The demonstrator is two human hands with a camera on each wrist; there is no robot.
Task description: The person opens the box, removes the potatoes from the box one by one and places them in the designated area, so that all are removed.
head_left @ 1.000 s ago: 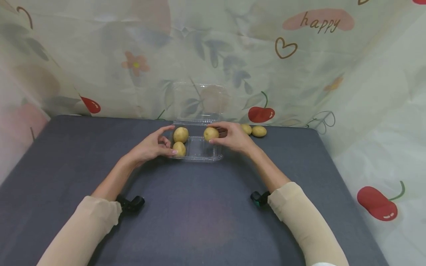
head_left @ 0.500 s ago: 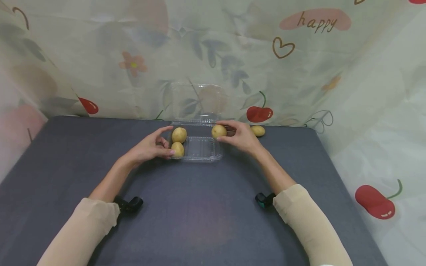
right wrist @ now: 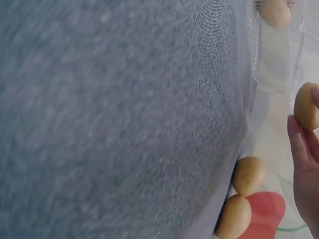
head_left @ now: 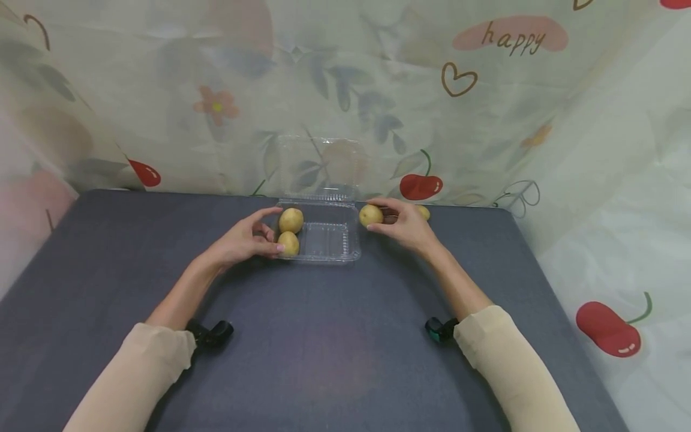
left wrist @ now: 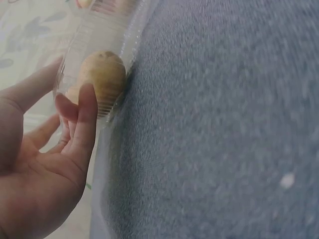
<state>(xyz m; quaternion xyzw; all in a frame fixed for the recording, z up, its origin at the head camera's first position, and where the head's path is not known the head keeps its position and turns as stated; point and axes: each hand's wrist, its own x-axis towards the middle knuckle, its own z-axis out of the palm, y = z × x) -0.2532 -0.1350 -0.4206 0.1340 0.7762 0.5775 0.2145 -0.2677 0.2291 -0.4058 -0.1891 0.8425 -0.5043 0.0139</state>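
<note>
A clear plastic clamshell container (head_left: 329,240) stands on the table with its lid (head_left: 318,165) raised at the back. Two potatoes, one behind (head_left: 291,220) and one in front (head_left: 288,244), lie along its left side. My left hand (head_left: 240,240) holds the container's left end, thumb at the front corner and forefinger at the back. In the left wrist view a potato (left wrist: 103,79) shows through the clear wall beside my fingers. My right hand (head_left: 407,227) pinches another potato (head_left: 370,215) just outside the container's right edge.
In the right wrist view, two more potatoes, an upper (right wrist: 249,175) and a lower (right wrist: 234,217), lie at the table's far edge. The head view shows part of one (head_left: 423,212) behind my right hand. A patterned curtain (head_left: 232,156) hangs behind the dark table (head_left: 324,336).
My right hand has moved to the right with its potato, from over the container to beyond its right edge. My left hand stays at the container's left end.
</note>
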